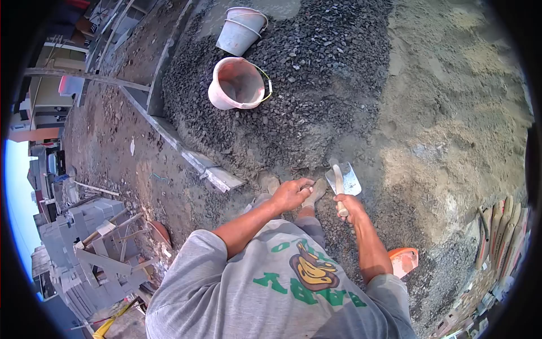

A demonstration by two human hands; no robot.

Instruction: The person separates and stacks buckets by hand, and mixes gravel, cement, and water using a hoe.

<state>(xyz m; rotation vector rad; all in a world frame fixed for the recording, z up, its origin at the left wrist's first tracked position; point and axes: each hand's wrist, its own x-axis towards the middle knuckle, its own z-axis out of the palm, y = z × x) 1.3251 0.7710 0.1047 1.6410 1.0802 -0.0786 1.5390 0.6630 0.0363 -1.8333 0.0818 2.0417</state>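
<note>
My right hand (pixel 351 208) is closed round the wooden handle of a trowel (pixel 350 179), whose pale metal blade lies over the gravelly ground just beyond my fingers. To its left, my left hand (pixel 292 194) is held in front of my body with the fingers curled; whether anything small is between them cannot be made out. Below and between the hands, my feet (pixel 317 192) stand at the edge of the dark gravel (pixel 316 107). Farther off on that gravel, a pinkish bucket (pixel 220 90) with a raised handle rests tilted, its open mouth showing.
Behind the pink bucket is a grey bucket (pixel 240 38). Sand (pixel 451 107) spreads over the right side. A concrete edging (pixel 164 129) runs along the left. Stacked blocks (pixel 73 226) stand at the lower left, an orange container (pixel 403 261) near my right elbow, sacks (pixel 499 234) far right.
</note>
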